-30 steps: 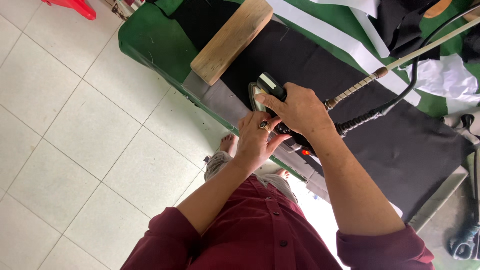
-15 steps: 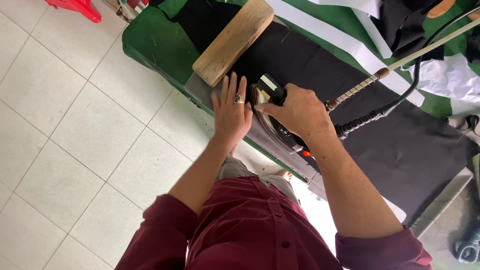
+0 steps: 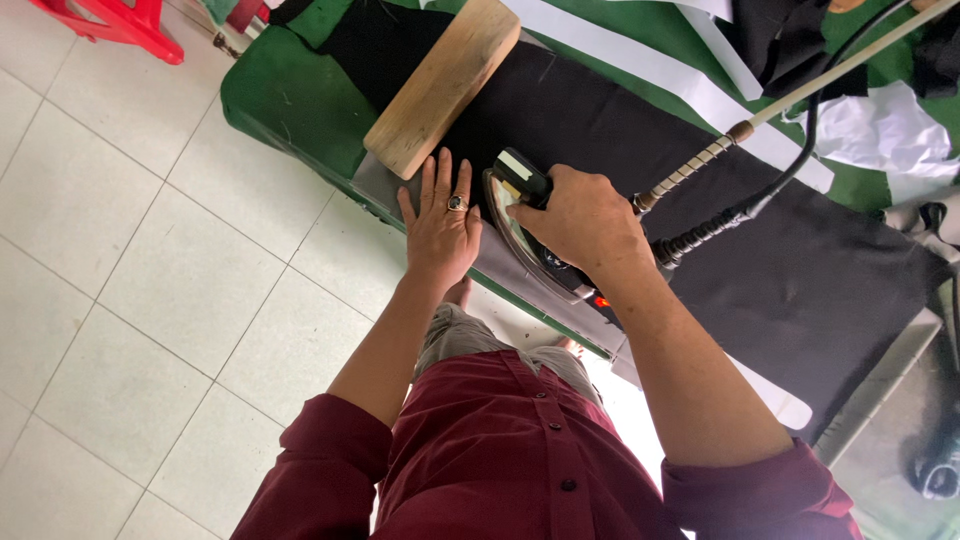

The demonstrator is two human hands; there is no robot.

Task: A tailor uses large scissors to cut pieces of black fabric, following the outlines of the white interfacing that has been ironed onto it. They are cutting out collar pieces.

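My right hand [image 3: 580, 218] grips the handle of a steam iron [image 3: 525, 235] that rests on black cloth [image 3: 760, 270] at the near edge of a green padded table [image 3: 285, 95]. Flat on the cloth's grey edge, just left of the iron's tip, lies my left hand [image 3: 440, 225] with its fingers spread and a ring on one finger. A wooden block [image 3: 440, 85] lies on the cloth right beyond my left fingertips. The iron's black hose [image 3: 740, 215] and a spring-wrapped rod [image 3: 700, 165] run off to the upper right.
White strips of fabric [image 3: 640, 70] and more black and white cloth [image 3: 880, 130] lie farther back on the table. A red plastic stool [image 3: 110, 25] stands on the white tiled floor [image 3: 130, 260] at the upper left. My feet show below the table edge.
My left hand rose from below the table edge onto the cloth and moved left toward the wooden block. The right hand kept its hold on the iron, which slid left along the edge.
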